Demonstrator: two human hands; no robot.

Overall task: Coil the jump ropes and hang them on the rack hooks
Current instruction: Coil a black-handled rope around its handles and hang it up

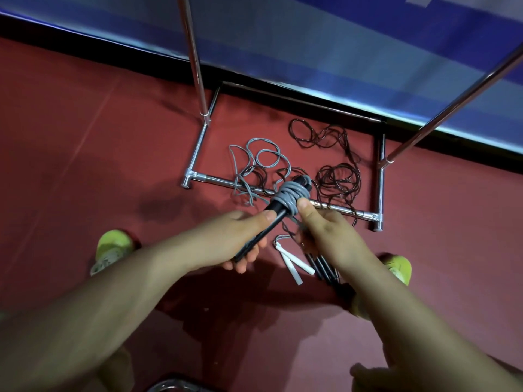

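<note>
My left hand (240,236) grips the black handles (276,215) of a jump rope, pointing up and to the right. Grey rope (288,198) is wound in several turns round their upper end. My right hand (322,224) pinches that grey rope beside the coil, thumb up against it. The loose rest of the grey rope (261,158) lies in loops on the red floor. Dark brown ropes (338,176) lie tangled to the right of it. A pair of white handles (294,267) and some black handles (325,268) lie on the floor under my right wrist.
The chrome rack base (195,154) frames the ropes on the floor, and two chrome posts (195,52) rise from it. No hooks are in view. A blue wall banner (339,52) runs behind. My yellow-green shoes (111,247) stand on either side.
</note>
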